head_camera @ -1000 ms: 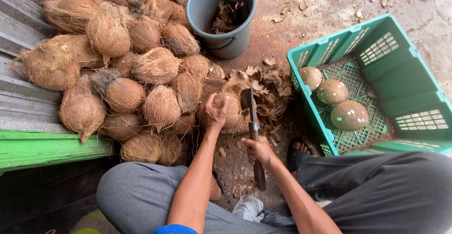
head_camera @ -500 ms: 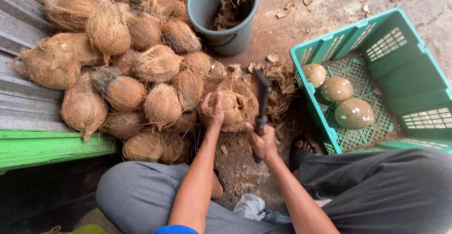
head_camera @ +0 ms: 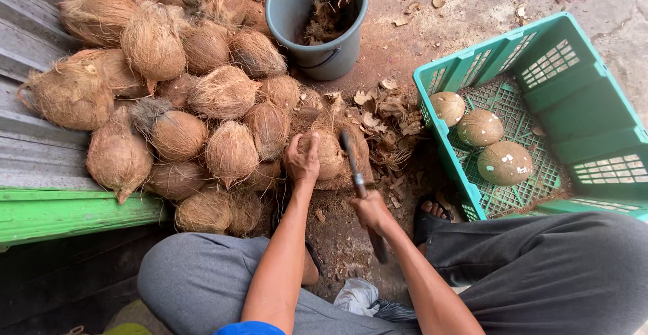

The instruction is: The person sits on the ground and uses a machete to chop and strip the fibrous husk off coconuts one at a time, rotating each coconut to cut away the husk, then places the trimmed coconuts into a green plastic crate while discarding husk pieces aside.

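My left hand (head_camera: pixel 302 161) grips a fibrous brown coconut (head_camera: pixel 329 151) resting on a small wooden block (head_camera: pixel 358 166) on the ground. In my right hand (head_camera: pixel 371 212) is a long knife (head_camera: pixel 353 163); its dark handle pokes out below my fist and the blade lies against the coconut's right side. Husk chips (head_camera: pixel 388 112) litter the dirt just beyond the coconut.
A heap of unpeeled coconuts (head_camera: pixel 182 105) lies to the left, against grey boards and a green plank (head_camera: pixel 74 213). A grey bucket (head_camera: pixel 317 21) with husk scraps stands behind. A green plastic crate (head_camera: pixel 580 112) at right holds three peeled coconuts (head_camera: pixel 480 127). My knees and a sandalled foot (head_camera: pixel 430 215) frame the spot.
The knife was raised off the coconut half a second ago and has come back down against its right side. My left hand has kept its hold on the coconut.
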Demonstrator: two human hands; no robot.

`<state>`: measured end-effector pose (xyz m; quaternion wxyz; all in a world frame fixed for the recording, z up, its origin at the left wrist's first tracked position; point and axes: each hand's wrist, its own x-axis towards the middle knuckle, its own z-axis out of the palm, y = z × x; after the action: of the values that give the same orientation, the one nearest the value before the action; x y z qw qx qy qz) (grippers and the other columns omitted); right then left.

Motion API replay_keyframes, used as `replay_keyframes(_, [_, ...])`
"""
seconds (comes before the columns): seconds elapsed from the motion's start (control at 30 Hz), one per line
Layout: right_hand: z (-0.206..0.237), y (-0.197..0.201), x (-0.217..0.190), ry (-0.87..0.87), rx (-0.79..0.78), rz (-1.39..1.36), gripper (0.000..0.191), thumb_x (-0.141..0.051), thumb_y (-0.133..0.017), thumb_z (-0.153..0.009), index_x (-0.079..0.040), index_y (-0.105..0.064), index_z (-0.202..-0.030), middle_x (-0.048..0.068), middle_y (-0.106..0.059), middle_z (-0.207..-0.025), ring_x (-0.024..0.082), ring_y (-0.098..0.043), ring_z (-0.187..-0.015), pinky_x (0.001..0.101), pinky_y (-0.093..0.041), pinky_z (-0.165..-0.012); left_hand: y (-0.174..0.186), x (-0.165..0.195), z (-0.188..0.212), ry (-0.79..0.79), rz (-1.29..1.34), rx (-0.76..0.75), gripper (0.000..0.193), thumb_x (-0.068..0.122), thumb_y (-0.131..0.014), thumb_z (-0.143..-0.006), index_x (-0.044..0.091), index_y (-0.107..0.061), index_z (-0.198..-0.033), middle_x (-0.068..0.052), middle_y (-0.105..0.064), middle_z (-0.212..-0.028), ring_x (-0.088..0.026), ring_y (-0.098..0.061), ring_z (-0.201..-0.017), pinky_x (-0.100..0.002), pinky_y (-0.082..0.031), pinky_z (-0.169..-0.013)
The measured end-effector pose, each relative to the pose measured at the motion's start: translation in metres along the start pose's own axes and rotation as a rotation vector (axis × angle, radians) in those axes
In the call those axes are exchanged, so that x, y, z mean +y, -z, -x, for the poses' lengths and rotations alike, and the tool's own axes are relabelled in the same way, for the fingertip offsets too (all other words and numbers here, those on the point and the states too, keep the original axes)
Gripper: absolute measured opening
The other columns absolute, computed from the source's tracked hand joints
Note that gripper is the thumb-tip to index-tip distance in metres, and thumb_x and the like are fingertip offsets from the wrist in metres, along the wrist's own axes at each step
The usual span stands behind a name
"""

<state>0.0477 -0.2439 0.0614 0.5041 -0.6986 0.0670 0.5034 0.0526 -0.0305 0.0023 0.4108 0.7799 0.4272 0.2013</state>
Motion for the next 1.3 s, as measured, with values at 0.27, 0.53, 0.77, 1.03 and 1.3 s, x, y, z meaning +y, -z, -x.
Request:
replay_keyframes(0.27, [-0.004, 0.027, -0.02, 0.309, 0.107, -0.08, 0.028, -0.028, -0.068, -0.092, -0.007, -0.061, -0.075, 0.003, -0.056, -0.057, 0.015, -0.048, -0.043, 0.0326, -0.043, -0.041, 0.007, -0.002, 0.0, 0.142, 0.106, -0.101, 0.063, 0.067, -0.056, -0.084, 0.017, -0.067, -0.12, -0.009, -0.069, -0.105, -0.025, -0.068, -0.09, -0.047, -0.057, -0.075])
replay_keyframes(0.53, [-0.021, 0.056, 0.002, 0.213, 0.595, 0.329, 0.034, -0.038, -0.069, -0.09, -0.004, -0.064, -0.082, 0.016, -0.067, -0.066, 0.03, -0.067, -0.063, 0.0448, -0.052, -0.064, 0.011, -0.015, -0.003, 0.098, -0.12, -0.12, 0.064, 0.066, -0.051, -0.092, 0.021, -0.063, -0.135, -0.012, -0.067, -0.13, -0.03, -0.061, -0.117, -0.054, -0.047, -0.097])
replay_keyframes(0.77, [-0.022, 0.04, -0.009, 0.33, 0.586, 0.751, 0.071, -0.033, -0.079, -0.081, -0.009, -0.048, -0.141, 0.021, -0.06, -0.127, 0.037, -0.056, -0.119, 0.0508, -0.044, -0.097, -0.007, 0.002, 0.013, 0.096, -0.273, 0.012, 0.072, 0.068, -0.052, -0.088, 0.021, -0.054, -0.141, -0.014, -0.056, -0.14, -0.034, -0.052, -0.128, -0.06, -0.038, -0.106])
replay_keyframes(1.03, [-0.05, -0.006, -0.054, 0.942, 0.414, 1.013, 0.083, -0.004, -0.078, -0.065, -0.004, -0.047, -0.142, 0.017, -0.054, -0.136, 0.035, -0.052, -0.125, 0.0503, -0.042, -0.103, 0.02, 0.003, 0.005, -0.036, -0.062, -0.177, 0.098, 0.078, -0.067, -0.068, 0.009, -0.055, -0.137, -0.018, -0.058, -0.133, -0.033, -0.056, -0.126, -0.055, -0.045, -0.105])
replay_keyframes(1.3, [-0.055, 0.005, -0.047, 0.641, 0.281, 1.06, 0.032, -0.019, -0.083, -0.078, -0.004, -0.067, -0.101, 0.017, -0.063, -0.095, 0.027, -0.067, -0.074, 0.0405, -0.057, -0.063, 0.014, 0.01, 0.016, 0.048, -0.342, -0.114, 0.096, 0.068, -0.076, -0.078, 0.018, -0.046, -0.153, -0.016, -0.05, -0.151, -0.038, -0.045, -0.139, -0.067, -0.03, -0.112])
